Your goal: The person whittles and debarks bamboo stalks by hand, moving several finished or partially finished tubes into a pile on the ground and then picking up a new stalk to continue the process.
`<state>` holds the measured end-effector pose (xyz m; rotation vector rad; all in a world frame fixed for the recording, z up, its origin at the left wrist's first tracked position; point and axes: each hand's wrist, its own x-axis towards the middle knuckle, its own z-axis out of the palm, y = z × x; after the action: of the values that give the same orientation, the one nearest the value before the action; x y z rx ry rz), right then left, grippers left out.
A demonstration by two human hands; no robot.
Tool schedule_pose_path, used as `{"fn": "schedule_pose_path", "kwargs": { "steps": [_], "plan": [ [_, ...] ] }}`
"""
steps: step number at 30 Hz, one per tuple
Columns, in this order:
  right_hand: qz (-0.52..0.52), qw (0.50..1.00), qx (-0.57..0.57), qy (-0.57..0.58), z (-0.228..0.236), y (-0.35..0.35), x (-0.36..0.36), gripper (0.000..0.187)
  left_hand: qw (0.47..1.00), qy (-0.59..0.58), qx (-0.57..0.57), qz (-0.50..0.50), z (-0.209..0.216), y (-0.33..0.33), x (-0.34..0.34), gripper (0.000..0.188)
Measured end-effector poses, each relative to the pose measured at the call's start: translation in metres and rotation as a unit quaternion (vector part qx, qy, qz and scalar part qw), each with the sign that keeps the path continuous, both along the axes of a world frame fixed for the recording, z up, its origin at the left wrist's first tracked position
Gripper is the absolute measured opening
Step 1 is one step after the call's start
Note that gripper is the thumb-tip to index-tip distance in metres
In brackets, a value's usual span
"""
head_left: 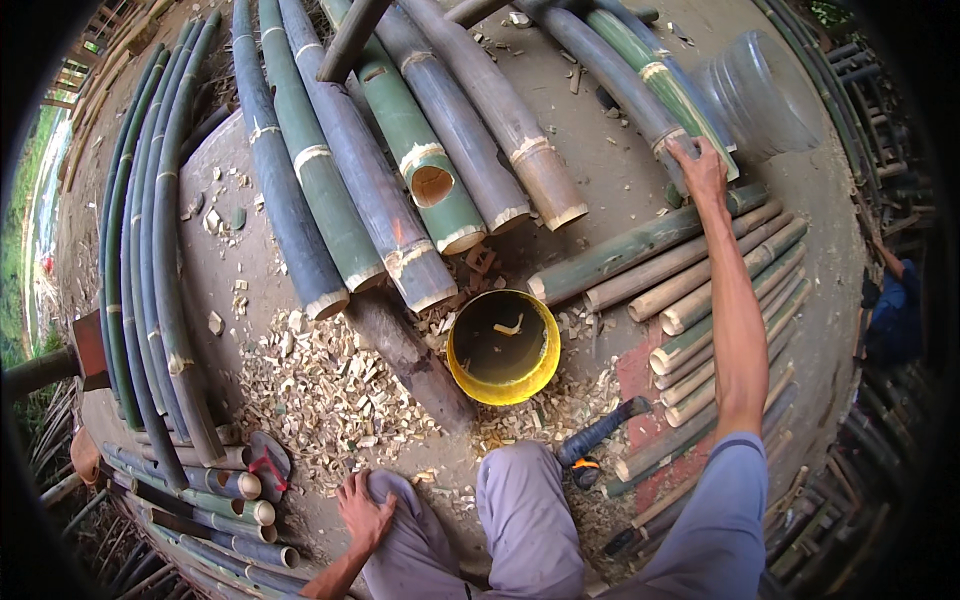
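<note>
Fingers of right hand (pixel 700 165) hidden behind bamboo pole (pixel 640 95).

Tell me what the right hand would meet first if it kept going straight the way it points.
The right hand already rests on the end of a grey-green bamboo pole. Straight on, past the fingertips, it would probably meet the clear plastic jar lying just beyond, though depth is hard to judge.

- Soft, even daylight, no hard shadows.
- Strong fisheye: bamboo poles (pixel 300 190) bend twd rim, black vignette at corners.
- Centre sharp; edges smeared, grass far left overexposed.
- Slight glare on clear plastic jar (pixel 765 95).
</note>
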<state>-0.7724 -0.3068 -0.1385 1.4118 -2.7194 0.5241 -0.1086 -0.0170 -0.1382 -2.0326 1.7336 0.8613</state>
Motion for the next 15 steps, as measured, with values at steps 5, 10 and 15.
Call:
{"fn": "schedule_pose_path", "kwargs": {
  "steps": [5,10,15],
  "plan": [
    [0.088,0.975,-0.009,0.203,0.004,0.006,0.089,0.062,1.0,-0.012,0.014,0.023,0.003,0.0,0.0,0.065],
    [0.195,0.976,0.034,-0.089,-0.017,0.005,0.196,0.072,1.0,-0.008,0.021,0.016,0.004,-0.002,0.0,0.066],
    [0.14,0.974,0.053,-0.168,-0.021,-0.003,0.191,0.073,1.0,-0.01,0.019,0.017,0.001,0.005,0.007,0.067]
  ]
}}
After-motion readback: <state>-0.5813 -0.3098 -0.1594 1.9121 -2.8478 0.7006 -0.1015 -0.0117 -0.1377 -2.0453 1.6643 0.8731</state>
